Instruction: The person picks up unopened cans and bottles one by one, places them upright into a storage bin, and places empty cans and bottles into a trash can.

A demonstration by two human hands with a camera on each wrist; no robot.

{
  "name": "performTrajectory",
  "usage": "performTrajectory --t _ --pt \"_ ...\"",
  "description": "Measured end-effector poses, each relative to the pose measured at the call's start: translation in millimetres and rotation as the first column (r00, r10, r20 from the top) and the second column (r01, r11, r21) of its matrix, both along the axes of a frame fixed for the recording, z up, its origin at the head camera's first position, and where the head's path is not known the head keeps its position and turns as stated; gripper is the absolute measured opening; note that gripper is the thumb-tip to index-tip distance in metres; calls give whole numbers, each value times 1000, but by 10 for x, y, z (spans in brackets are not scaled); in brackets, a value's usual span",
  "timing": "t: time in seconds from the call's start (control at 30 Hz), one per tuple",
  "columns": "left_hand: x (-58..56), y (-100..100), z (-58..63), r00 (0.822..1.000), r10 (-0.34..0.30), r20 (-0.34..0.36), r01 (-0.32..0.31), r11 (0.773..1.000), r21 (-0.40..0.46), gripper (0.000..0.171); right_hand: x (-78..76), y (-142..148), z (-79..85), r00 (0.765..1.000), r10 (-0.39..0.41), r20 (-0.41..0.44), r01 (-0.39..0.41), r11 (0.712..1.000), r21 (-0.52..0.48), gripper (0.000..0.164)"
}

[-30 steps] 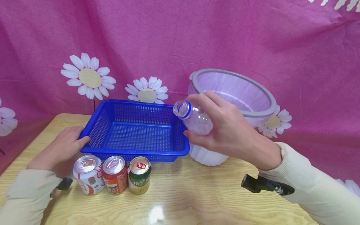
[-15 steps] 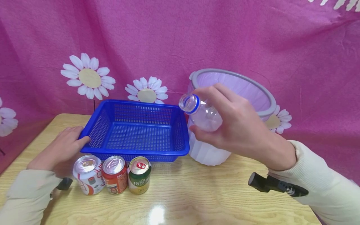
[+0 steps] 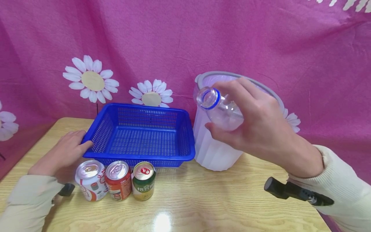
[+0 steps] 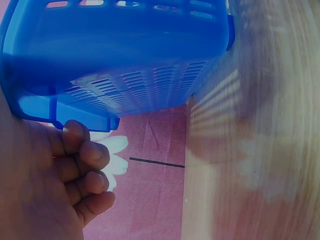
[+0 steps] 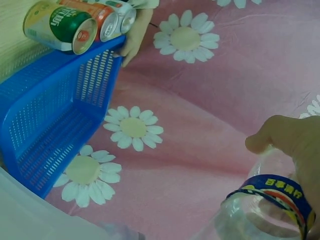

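Note:
My left hand (image 3: 64,149) grips the left rim of a blue plastic basket (image 3: 139,157), the thumb over the edge. In the left wrist view its fingers (image 4: 95,154) curl just below the rim. My right hand (image 3: 259,117) holds a clear plastic bottle (image 3: 227,115) in the air. It is uncapped and lies tilted, its mouth and blue neck ring pointing left. A printed blue label (image 5: 280,189) wraps the bottle in the right wrist view. Behind the bottle stands a pale bin (image 3: 215,153) with a grey rim, partly hidden by my right hand.
Along the basket's front stand a white cola can (image 3: 92,185), a red cola can (image 3: 118,183) and a green-and-gold can (image 3: 143,184). All rest upright on the wooden table (image 3: 203,196). A pink cloth (image 3: 162,42) with white flowers hangs behind.
My right hand has carried the bottle rightward and slightly up, from over the basket's right rim to in front of the bin. The left hand, basket and cans stay put.

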State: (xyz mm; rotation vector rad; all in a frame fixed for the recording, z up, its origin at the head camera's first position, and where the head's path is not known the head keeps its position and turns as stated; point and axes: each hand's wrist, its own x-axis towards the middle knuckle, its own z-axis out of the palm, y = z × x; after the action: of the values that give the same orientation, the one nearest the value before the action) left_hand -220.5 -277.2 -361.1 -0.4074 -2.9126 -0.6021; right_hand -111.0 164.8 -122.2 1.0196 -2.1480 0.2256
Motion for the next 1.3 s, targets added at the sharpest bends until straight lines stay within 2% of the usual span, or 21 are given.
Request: performTrajectory --t 0.17,0.33,0.53,0.73,1.03,1.3 --pt "5 4 -5 1000 6 29 -6 1000 5 43 50 5 51 1000 -21 -13 21 1000 1 56" --pt "4 7 0 1000 6 28 -7 1000 14 43 53 46 82 996 -76 -42 76 997 5 56" --pt "2 5 3 1000 -3 6 3 1000 13 39 -45 144 84 990 -119 -74 120 993 7 59" --pt "5 4 -4 1000 -2 -3 2 1000 18 39 -144 190 89 991 -116 -72 112 992 -53 62" --pt "6 9 14 998 9 62 -10 1000 19 50 -267 284 119 984 -166 -64 162 984 -68 64" --pt "8 1 6 1000 0 17 -1 1000 22 41 -442 394 133 982 -158 -103 152 986 -60 65"
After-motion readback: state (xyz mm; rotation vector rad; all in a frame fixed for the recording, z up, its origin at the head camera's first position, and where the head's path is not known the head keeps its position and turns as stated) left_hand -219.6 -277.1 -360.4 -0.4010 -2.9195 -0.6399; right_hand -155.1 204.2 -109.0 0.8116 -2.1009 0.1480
